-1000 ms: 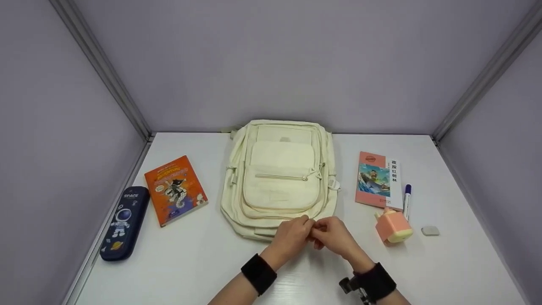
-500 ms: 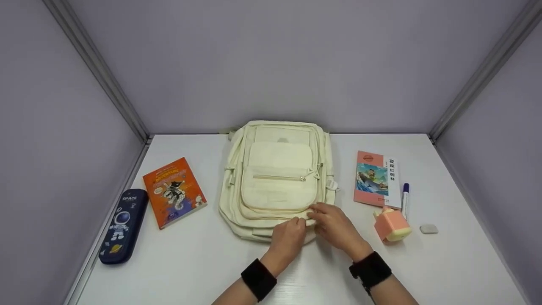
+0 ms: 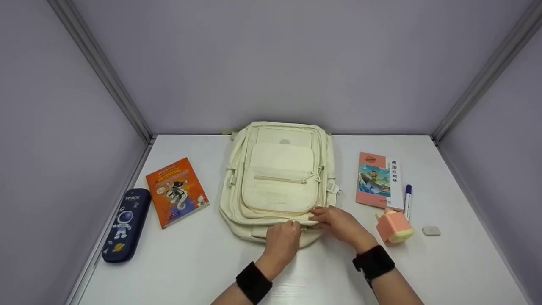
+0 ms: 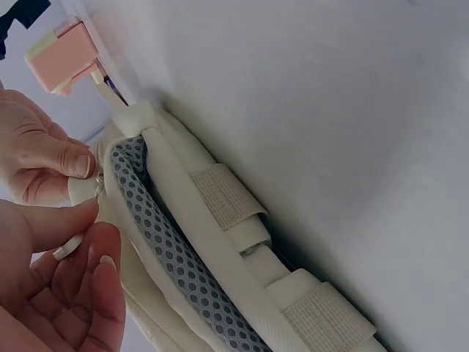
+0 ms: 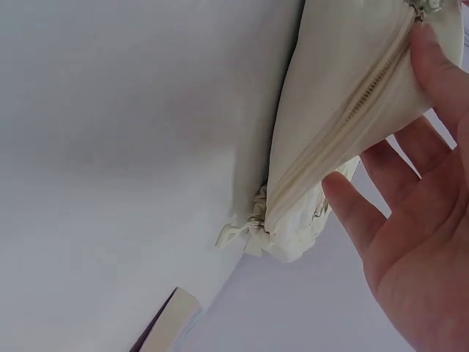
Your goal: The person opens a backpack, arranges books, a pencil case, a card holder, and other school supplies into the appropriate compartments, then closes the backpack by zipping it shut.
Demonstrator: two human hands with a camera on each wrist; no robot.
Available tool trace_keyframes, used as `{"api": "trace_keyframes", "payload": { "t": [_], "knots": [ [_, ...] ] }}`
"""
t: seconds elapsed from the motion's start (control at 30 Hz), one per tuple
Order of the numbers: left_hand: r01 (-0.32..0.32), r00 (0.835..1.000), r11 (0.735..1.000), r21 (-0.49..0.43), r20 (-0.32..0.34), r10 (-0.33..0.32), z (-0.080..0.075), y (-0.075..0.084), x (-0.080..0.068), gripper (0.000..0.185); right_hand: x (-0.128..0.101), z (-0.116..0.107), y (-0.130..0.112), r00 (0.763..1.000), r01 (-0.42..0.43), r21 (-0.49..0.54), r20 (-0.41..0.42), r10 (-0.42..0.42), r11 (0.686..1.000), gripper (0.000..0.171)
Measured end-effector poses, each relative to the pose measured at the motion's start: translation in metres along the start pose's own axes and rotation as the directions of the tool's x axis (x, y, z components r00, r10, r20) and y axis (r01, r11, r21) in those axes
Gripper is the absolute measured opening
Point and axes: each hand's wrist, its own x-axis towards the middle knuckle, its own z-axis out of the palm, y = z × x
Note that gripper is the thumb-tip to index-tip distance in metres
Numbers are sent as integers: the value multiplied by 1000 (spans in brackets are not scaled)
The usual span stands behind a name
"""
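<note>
We have the cream backpack lying flat in the middle of the white surface, front side up, near edge toward us. Both hands sit at that near edge. Left hand has its fingers curled and pinching a small metal zipper pull at the bag's rim, seen best in the left wrist view. Right hand rests just beside it: thumb pressed on the fabric by the pull, the other fingers spread and fairly straight against the underside of the bag's edge, steadying it, no clear pinch.

Progress as we judge it: opening the main compartment looks barely begun. The zipper track in the right wrist view reads closed along the stretch we see, and no gap shows into the bag. The front pocket zipper is also shut.

Everything else lies outside the bag: orange book and navy pencil case to the left, pink book, pen, pink sharpener-like block and eraser to the right, none touched. So unzipping and any loading is all left
</note>
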Motion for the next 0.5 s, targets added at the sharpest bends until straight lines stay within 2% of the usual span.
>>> {"api": "trace_keyframes", "payload": {
  "t": [0.13,0.23,0.37,0.5],
  "knots": [
    [35,999,999,-34,29,-34,-6,-5,-6,35,0,-3,0,1000,22,-1,-10,-22,1000,26],
    [87,995,993,-85,48,-83,-12,-14,-9,31,0,-5,2,999,40,-4,-18,-40,999,26],
    [176,983,971,-163,80,-164,-21,-29,-12,23,0,-8,5,999,38,1,-37,-38,999,25],
    [233,971,951,-202,107,-215,-28,-44,-16,20,-2,-9,7,998,44,3,-49,-43,999,26]
  ]
}}
